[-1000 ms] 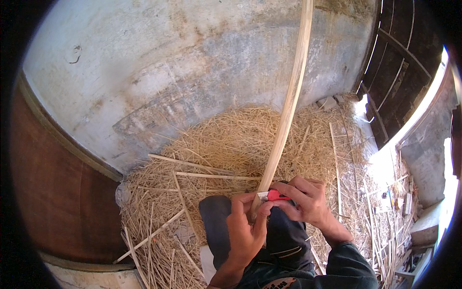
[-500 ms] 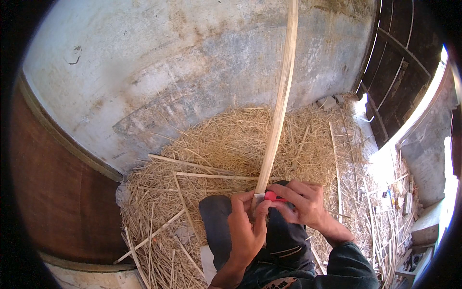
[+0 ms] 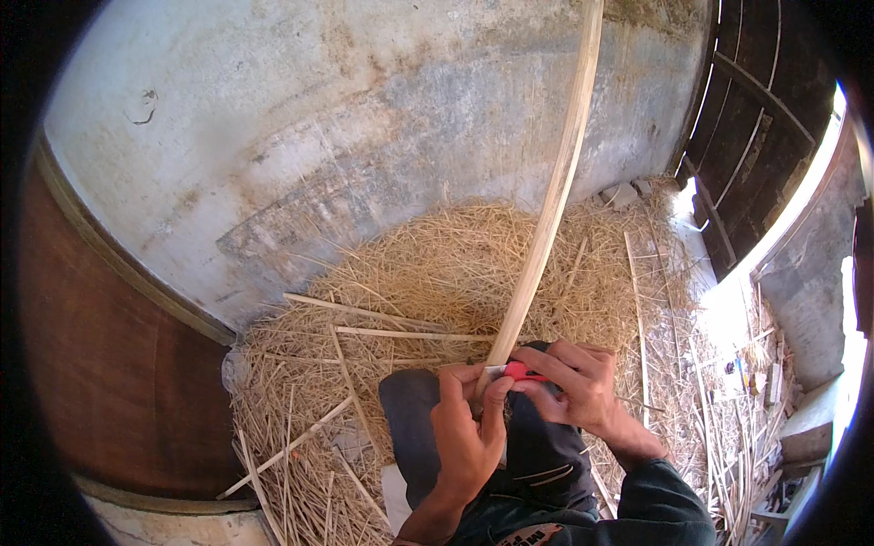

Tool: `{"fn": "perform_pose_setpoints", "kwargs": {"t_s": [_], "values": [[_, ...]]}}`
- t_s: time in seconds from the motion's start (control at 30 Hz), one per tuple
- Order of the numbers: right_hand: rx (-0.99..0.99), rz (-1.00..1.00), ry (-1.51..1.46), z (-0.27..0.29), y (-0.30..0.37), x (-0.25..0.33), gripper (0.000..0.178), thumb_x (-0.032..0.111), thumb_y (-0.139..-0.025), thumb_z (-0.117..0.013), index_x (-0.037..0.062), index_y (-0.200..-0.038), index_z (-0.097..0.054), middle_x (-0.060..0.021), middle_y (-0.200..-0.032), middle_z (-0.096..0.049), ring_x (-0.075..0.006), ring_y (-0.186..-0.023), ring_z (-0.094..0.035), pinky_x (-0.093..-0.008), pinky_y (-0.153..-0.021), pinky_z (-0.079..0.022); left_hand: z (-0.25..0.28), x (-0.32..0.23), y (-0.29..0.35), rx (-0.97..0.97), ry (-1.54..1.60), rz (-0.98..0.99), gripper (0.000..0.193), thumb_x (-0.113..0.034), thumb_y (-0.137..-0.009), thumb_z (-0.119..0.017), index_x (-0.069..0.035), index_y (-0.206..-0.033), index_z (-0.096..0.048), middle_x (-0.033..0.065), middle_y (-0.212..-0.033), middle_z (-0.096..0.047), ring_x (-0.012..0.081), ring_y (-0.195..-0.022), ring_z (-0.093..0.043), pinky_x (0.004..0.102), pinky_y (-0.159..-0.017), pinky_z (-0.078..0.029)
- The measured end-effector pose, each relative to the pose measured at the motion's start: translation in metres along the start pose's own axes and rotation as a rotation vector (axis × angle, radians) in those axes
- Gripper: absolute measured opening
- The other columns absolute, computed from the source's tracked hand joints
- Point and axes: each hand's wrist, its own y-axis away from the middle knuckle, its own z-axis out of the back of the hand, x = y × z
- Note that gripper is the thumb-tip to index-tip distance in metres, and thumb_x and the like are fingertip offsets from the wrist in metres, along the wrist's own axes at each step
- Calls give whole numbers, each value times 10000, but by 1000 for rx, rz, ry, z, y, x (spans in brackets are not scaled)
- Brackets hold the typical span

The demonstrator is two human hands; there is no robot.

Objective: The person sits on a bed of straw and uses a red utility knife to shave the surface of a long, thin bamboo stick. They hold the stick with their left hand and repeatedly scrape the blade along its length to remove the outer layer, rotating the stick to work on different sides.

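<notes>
The wooden strip (image 3: 552, 209) runs lengthwise away from the person, slanting rightward before the wall (image 3: 364, 136). The left hand (image 3: 462, 432), nearer it, pinches its close end above the knees (image 3: 407, 409); the right hand (image 3: 583, 387), just right, grips a red cutter (image 3: 517, 370), its blade seemingly crosswise against the wood.

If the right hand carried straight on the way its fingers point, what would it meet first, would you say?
Likely the pale wooden strip, just left of the red tool it holds; the left hand's thumb looks about as near, so depth leaves the order uncertain.
</notes>
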Motion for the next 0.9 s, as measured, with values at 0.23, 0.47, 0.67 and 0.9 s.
{"fn": "perform_pose_setpoints", "kwargs": {"t_s": [0.23, 0.47, 0.67, 0.9], "values": [[-4, 2, 10, 3, -3, 4, 415, 298, -780, -900, 138, -1152, -806, 25, -723, -629, -162, -561, -637, -312, -514, -522, 2, -3, 1, -5, -32, -5, 272, -206, -1066, -690, 4, -1130, -529, 90, -883, -694, 84, -766, -621, 252, -640, -492], [-28, 4, 9, 0, 0, 4, 429, 319, -776, -904, 137, -1152, -808, 27, -711, -614, -157, -540, -615, -314, -493, -496, 3, -3, 3, -17, -54, -38, 257, -176, -1061, -691, 3, -1136, -523, 95, -885, -692, 91, -767, -630, 255, -648, -499], [-29, 23, 14, -2, 0, 4, 435, 319, -768, -905, 137, -1152, -812, 27, -702, -595, -154, -523, -588, -311, -483, -478, 5, 1, 6, -41, -76, -81, 261, -172, -1058, -694, 1, -1138, -515, 98, -888, -693, 98, -756, -631, 266, -666, -499], [-30, 24, 18, -5, 1, 4, 447, 317, -760, -905, 139, -1160, -814, 31, -701, -587, -151, -532, -591, -311, -486, -479, 10, -2, 8, -20, -70, -17, 260, -177, -1061, -689, 0, -1124, -509, 97, -867, -692, 98, -754, -628, 267, -659, -487]]}}
